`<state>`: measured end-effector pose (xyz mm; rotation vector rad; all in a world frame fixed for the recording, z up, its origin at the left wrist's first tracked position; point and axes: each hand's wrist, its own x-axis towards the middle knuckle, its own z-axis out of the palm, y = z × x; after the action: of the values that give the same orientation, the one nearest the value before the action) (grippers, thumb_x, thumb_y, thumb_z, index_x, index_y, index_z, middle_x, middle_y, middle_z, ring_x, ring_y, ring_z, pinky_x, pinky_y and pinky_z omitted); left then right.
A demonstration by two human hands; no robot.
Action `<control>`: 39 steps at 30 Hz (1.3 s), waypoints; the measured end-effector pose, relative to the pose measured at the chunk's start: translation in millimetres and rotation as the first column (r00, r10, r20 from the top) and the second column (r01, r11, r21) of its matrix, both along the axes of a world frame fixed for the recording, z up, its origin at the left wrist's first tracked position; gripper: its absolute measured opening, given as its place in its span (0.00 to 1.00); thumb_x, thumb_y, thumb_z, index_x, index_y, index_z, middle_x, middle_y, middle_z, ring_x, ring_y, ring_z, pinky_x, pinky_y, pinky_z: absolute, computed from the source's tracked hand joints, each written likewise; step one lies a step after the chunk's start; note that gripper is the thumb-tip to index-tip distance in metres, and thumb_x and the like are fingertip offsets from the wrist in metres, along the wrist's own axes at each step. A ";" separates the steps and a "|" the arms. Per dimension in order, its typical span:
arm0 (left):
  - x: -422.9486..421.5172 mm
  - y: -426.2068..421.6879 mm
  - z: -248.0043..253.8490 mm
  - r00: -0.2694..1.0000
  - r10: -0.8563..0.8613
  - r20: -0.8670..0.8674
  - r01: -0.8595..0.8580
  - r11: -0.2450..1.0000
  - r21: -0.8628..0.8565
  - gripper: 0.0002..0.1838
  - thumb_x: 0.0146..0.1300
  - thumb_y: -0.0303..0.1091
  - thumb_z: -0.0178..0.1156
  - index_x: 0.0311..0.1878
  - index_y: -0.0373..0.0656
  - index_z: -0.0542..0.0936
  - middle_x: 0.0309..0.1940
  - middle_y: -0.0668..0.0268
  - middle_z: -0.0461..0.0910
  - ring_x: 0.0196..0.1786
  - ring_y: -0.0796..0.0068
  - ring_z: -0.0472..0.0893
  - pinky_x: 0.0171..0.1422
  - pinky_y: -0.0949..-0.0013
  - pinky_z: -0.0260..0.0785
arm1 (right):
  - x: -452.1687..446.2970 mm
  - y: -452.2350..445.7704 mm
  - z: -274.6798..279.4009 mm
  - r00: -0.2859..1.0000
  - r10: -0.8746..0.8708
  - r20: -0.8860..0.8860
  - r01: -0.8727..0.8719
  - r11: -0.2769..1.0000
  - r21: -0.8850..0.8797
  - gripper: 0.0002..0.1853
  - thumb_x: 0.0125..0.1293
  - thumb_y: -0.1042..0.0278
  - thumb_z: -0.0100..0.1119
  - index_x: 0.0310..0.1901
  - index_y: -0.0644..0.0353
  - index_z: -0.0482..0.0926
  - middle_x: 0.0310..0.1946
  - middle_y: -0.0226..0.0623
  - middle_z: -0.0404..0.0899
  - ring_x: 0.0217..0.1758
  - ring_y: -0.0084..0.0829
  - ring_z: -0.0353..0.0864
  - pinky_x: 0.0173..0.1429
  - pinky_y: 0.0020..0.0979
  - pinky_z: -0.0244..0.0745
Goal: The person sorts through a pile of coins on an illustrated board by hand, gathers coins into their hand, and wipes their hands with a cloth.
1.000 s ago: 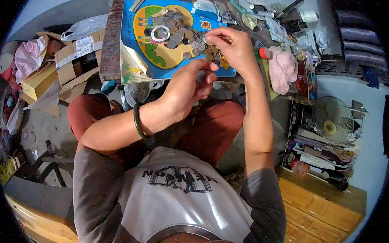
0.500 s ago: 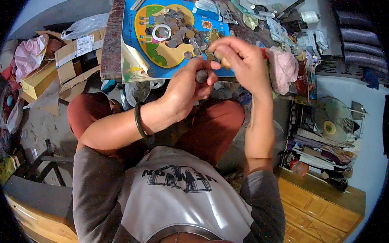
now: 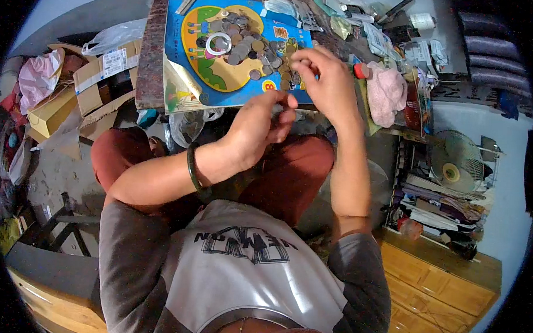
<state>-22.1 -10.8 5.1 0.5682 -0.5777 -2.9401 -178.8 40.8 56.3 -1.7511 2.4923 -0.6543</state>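
A pile of coins point(image 3: 242, 50) lies on a blue picture book point(image 3: 222, 94) with a yellow, cartoon-printed cover. My left hand point(image 3: 259, 128) is below the book's near edge, its fingers curled around coins that are mostly hidden in the palm. Over the right side of the pile is my right hand point(image 3: 327, 80), with thumb and fingers bent together. Whatever is between those fingertips is too small to make out. A white ring point(image 3: 218, 44), like a roll of tape, rests on the left part of the pile.
The book lies on a worn wooden table point(image 3: 151, 74). To the right are a pink cloth point(image 3: 387, 94), a red cap point(image 3: 361, 70) and plastic packets point(image 3: 379, 44). Cardboard boxes point(image 3: 108, 73) stand at the left. A fan point(image 3: 457, 164) sits on the right above wooden drawers point(image 3: 438, 284).
My right hand has moved slightly up and left over the coins, away from my left hand. My left hand has dropped a little, and the coin in it shows less.
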 end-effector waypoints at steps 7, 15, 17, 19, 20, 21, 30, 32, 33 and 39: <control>-0.7 10.3 -11.9 0.995 -0.087 0.043 0.088 0.996 -0.023 0.12 0.69 0.43 0.44 0.35 0.47 0.72 0.22 0.74 0.63 0.22 0.82 0.59 0.26 0.77 0.52 | 14.9 13.8 -3.8 0.998 0.040 -0.040 -0.037 0.996 0.078 0.13 0.56 0.69 0.66 0.43 0.60 0.80 0.31 0.35 0.76 0.31 0.30 0.76 0.38 0.30 0.72; -3.5 16.3 -15.4 0.993 -0.059 0.102 0.064 0.997 -0.051 0.12 0.69 0.44 0.46 0.35 0.48 0.72 0.22 0.74 0.64 0.22 0.82 0.59 0.27 0.77 0.52 | 15.0 11.4 -6.3 0.990 0.064 0.129 -0.068 0.997 0.025 0.12 0.55 0.72 0.66 0.41 0.62 0.77 0.31 0.35 0.76 0.31 0.29 0.75 0.38 0.30 0.72; -2.8 13.5 -16.0 0.994 -0.080 0.078 0.083 0.996 -0.040 0.12 0.69 0.44 0.46 0.35 0.48 0.72 0.22 0.74 0.64 0.22 0.82 0.59 0.27 0.77 0.51 | 17.5 11.7 -7.9 0.988 0.063 0.139 -0.067 0.997 0.025 0.11 0.56 0.73 0.66 0.39 0.62 0.76 0.31 0.35 0.75 0.32 0.29 0.76 0.38 0.29 0.72; -2.3 13.1 -13.5 0.993 -0.079 0.089 0.082 0.996 -0.030 0.12 0.69 0.44 0.46 0.35 0.48 0.72 0.22 0.74 0.64 0.22 0.82 0.59 0.27 0.77 0.51 | 17.8 11.9 -11.1 0.987 0.056 0.150 -0.056 0.998 -0.005 0.10 0.57 0.74 0.65 0.38 0.62 0.75 0.30 0.34 0.75 0.32 0.27 0.77 0.38 0.27 0.72; -2.7 14.2 -9.7 0.991 -0.068 0.112 0.071 0.997 -0.027 0.12 0.69 0.44 0.46 0.35 0.48 0.72 0.22 0.75 0.63 0.22 0.82 0.58 0.27 0.77 0.50 | 16.0 11.5 -14.5 0.986 0.050 0.157 -0.045 0.998 -0.035 0.09 0.58 0.74 0.64 0.38 0.62 0.75 0.30 0.33 0.76 0.33 0.26 0.77 0.38 0.26 0.72; -2.9 14.7 -7.7 0.989 -0.056 0.135 0.060 0.998 -0.024 0.12 0.68 0.44 0.45 0.35 0.48 0.72 0.22 0.75 0.63 0.22 0.82 0.58 0.27 0.77 0.50 | 14.3 10.7 -16.8 0.985 0.045 0.164 -0.035 0.997 -0.066 0.08 0.59 0.74 0.64 0.38 0.62 0.75 0.30 0.33 0.76 0.33 0.25 0.77 0.38 0.25 0.73; 0.4 5.4 -4.0 0.998 -0.064 -0.012 0.064 0.998 -0.028 0.12 0.69 0.43 0.44 0.35 0.47 0.71 0.21 0.75 0.62 0.21 0.82 0.57 0.25 0.77 0.49 | 0.9 -4.8 -10.8 0.367 0.142 0.919 0.213 0.949 -0.232 0.06 0.67 0.74 0.53 0.44 0.64 0.73 0.36 0.37 0.79 0.35 0.25 0.77 0.38 0.24 0.71; 0.1 3.5 -2.9 0.998 -0.064 -0.006 0.064 0.998 -0.016 0.12 0.69 0.42 0.44 0.35 0.47 0.70 0.21 0.75 0.61 0.21 0.82 0.57 0.25 0.77 0.48 | -3.7 -9.1 -9.2 0.043 0.228 0.973 0.269 0.935 -0.231 0.05 0.66 0.73 0.55 0.42 0.63 0.74 0.36 0.38 0.80 0.34 0.26 0.78 0.35 0.24 0.72; -0.3 2.6 -2.3 0.998 -0.065 -0.003 0.065 0.998 -0.010 0.12 0.70 0.42 0.44 0.35 0.47 0.70 0.21 0.75 0.61 0.21 0.83 0.57 0.25 0.77 0.48 | 0.2 -11.6 -7.6 0.052 0.249 0.967 0.267 0.930 -0.253 0.06 0.67 0.71 0.54 0.42 0.63 0.74 0.35 0.36 0.78 0.31 0.25 0.75 0.31 0.22 0.68; -0.4 -5.8 0.7 0.998 -0.024 -0.056 0.025 1.000 0.017 0.13 0.71 0.43 0.42 0.35 0.47 0.70 0.21 0.75 0.60 0.21 0.82 0.57 0.25 0.77 0.49 | -9.9 -18.2 -14.9 -0.056 0.290 0.955 0.196 0.942 -0.274 0.09 0.68 0.69 0.52 0.45 0.65 0.75 0.34 0.36 0.77 0.29 0.25 0.74 0.28 0.22 0.67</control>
<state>-22.5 -16.6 5.8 0.4817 -0.5567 -2.9763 -188.7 22.6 41.4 -0.6098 1.1318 -1.6453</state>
